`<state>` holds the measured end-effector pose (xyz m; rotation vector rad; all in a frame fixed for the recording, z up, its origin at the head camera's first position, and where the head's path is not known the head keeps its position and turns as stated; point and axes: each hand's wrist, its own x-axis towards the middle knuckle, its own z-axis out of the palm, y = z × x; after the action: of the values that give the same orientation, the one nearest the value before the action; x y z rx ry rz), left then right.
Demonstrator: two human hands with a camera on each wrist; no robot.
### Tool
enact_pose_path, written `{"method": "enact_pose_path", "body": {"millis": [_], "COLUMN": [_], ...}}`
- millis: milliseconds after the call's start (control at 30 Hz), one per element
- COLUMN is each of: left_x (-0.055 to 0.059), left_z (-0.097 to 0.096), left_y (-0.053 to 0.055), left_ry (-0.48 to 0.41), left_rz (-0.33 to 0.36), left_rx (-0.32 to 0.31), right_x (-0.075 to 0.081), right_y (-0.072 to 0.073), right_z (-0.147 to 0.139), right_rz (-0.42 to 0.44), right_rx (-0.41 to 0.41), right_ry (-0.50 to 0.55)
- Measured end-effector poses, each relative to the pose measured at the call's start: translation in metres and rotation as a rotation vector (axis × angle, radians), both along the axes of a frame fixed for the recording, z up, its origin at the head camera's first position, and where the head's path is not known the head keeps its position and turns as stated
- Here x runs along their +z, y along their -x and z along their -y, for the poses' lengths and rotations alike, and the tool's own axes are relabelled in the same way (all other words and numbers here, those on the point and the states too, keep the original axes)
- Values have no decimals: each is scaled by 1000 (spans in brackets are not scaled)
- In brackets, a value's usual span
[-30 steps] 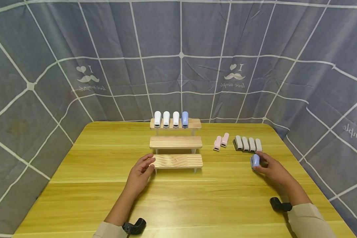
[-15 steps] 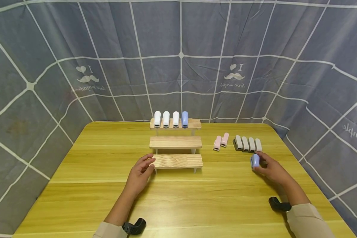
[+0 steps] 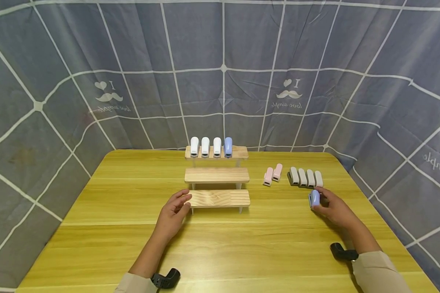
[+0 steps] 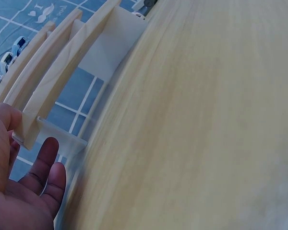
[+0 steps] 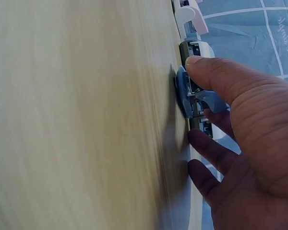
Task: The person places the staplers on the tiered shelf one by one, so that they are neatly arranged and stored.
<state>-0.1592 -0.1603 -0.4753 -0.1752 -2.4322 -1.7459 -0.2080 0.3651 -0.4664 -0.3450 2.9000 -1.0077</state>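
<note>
At the right, my right hand (image 3: 336, 209) holds a small blue stapler (image 3: 315, 198) between thumb and fingers, close over the table. In the right wrist view the thumb lies on the blue stapler (image 5: 184, 96), while the lower fingers are spread away from it. My left hand (image 3: 172, 215) grips the left end of the lowest wooden step (image 3: 220, 197) of a three-tier display stand. The left wrist view has the thumb at the corner of that step (image 4: 62, 72) and two fingers free below. Three white staplers (image 3: 205, 146) and one blue stapler (image 3: 228, 146) stand in a row on the top step (image 3: 240, 151).
Two pink staplers (image 3: 268, 176) lie on the table (image 3: 242, 252) right of the stand. Several pale grey staplers (image 3: 302, 177) stand side by side just behind my right hand. The middle step (image 3: 216, 175) is bare wood. A grey checked curtain (image 3: 198, 93) surrounds the table's back and sides.
My right wrist has shifted very slightly left, with the blue stapler staying in place. The left hand and the stand have not moved.
</note>
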Motion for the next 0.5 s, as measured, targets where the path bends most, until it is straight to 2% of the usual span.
{"method": "enact_pose_path", "body": {"millis": [200,500], "left_x": [-1,-1], "left_z": [0,-1], "left_y": [0,0], "left_ry": [3,2], "left_rz": [-1,-9], "left_rx": [-1,6], "right_x": [0,3], "right_y": [0,3], "right_z": [3,9], "right_rz": [-15,-47], "right_rx": [-30,-13], "right_ry": [-14,90]}}
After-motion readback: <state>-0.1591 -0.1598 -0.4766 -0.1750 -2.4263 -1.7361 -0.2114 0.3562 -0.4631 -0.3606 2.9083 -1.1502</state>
